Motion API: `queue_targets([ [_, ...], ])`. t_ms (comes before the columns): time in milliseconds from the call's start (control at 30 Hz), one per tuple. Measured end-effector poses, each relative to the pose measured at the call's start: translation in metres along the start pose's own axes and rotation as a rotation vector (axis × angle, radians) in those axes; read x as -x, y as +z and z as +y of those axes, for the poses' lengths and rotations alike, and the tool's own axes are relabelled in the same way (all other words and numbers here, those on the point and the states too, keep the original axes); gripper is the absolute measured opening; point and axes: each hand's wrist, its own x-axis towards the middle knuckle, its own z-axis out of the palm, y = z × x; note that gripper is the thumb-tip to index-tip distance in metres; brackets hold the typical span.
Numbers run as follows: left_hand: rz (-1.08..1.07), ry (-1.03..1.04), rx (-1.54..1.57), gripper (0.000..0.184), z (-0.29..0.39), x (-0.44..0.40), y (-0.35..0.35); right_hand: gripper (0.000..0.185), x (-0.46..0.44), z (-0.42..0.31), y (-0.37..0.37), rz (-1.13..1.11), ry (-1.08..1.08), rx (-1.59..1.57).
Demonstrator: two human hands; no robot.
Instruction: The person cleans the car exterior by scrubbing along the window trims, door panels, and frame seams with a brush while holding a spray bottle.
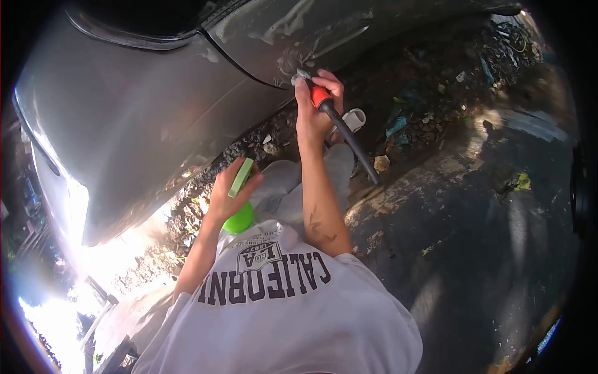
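Observation:
My right hand (317,106) is closed around a brush-like tool (352,140) with a long black handle and a red collar. Its head is mostly hidden by my fingers and white foam, against the lower part of a grey car panel (156,106). The handle points back and down to the right. Down by my lap, my left hand (227,190) is wrapped round a green spray bottle (238,219). The bottle's light-green spray head (242,177) shows above my fingers. White foam (289,22) streaks the panel above my right hand.
A dark panel seam (233,59) divides the car body. Litter and stones (430,106) lie on the ground beyond my right hand. A dark, worn surface (473,230) spreads at my right, and bright sunlight washes out the lower left.

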Motion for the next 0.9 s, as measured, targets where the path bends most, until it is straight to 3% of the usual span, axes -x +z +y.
queue_targets([
  [67,0.001,0.052,-0.033,0.021,0.0,-0.003,0.0,0.019,-0.019,-0.023,0.016,0.022,0.042,-0.093],
  [133,-0.008,0.054,-0.028,0.021,0.004,-0.004,0.0,0.023,-0.036,-0.025,0.029,0.038,0.322,-0.221],
  [167,-0.019,0.043,-0.022,0.021,0.007,-0.003,-0.002,0.025,-0.051,-0.028,0.033,0.1,0.356,-0.223],
  [267,-0.024,0.039,-0.019,0.021,0.003,-0.003,-0.004,0.022,-0.113,-0.025,0.028,0.234,0.289,-0.193],
  [300,-0.006,0.032,-0.011,0.021,0.001,-0.005,-0.004,0.019,-0.106,-0.02,0.028,0.237,0.223,-0.149],
  [400,-0.008,0.037,-0.004,0.022,0.003,-0.012,-0.004,0.018,-0.05,-0.014,0.036,0.198,0.384,-0.141],
  [433,-0.018,0.049,-0.01,0.023,0.005,-0.015,-0.004,0.018,-0.043,-0.004,0.036,0.155,0.262,-0.182],
  [533,-0.043,0.093,-0.016,0.023,0.009,-0.02,-0.005,0.018,-0.108,-0.014,0.026,0.247,0.322,-0.24],
  [567,-0.045,0.097,-0.024,0.023,0.008,-0.022,-0.006,0.016,-0.139,-0.001,0.015,0.248,0.203,-0.177],
  [667,-0.057,0.046,-0.023,0.023,0.008,-0.019,-0.003,0.015,-0.163,0.005,0.002,0.28,0.176,-0.099],
  [800,-0.089,0.072,-0.053,0.022,0.014,-0.025,-0.003,0.016,-0.102,0.004,0.007,0.055,0.205,-0.017],
  [867,-0.095,0.107,-0.062,0.021,0.018,-0.027,-0.002,0.014,-0.134,-0.011,0.006,0.17,0.341,-0.142],
  [900,-0.1,0.084,-0.057,0.021,0.021,-0.027,-0.003,0.018,-0.156,-0.013,-0.003,0.158,0.362,-0.031],
])
